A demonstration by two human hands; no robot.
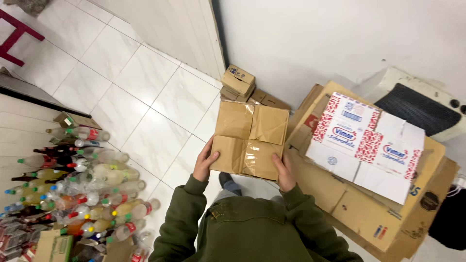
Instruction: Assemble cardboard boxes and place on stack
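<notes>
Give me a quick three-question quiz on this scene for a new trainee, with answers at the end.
1. True or false: both hands hold the brown box.
2. Which side of the person are the bottles on: A left, B right, C behind?
3. What lies on top of the cardboard stack?

Key
1. True: the left hand and right hand grip the brown box at its lower corners.
2. A: the bottles are piled on the left.
3. A flattened white and red box on the cardboard stack.

A floor of large white glossy tiles (pixel 145 92) meets a plain white wall (pixel 330 34), and even light falls on both. A red piece of furniture (pixel 14 36) stands at the far left, and a white heater with a dark grille (pixel 417 104) leans by the wall at the right.
</notes>
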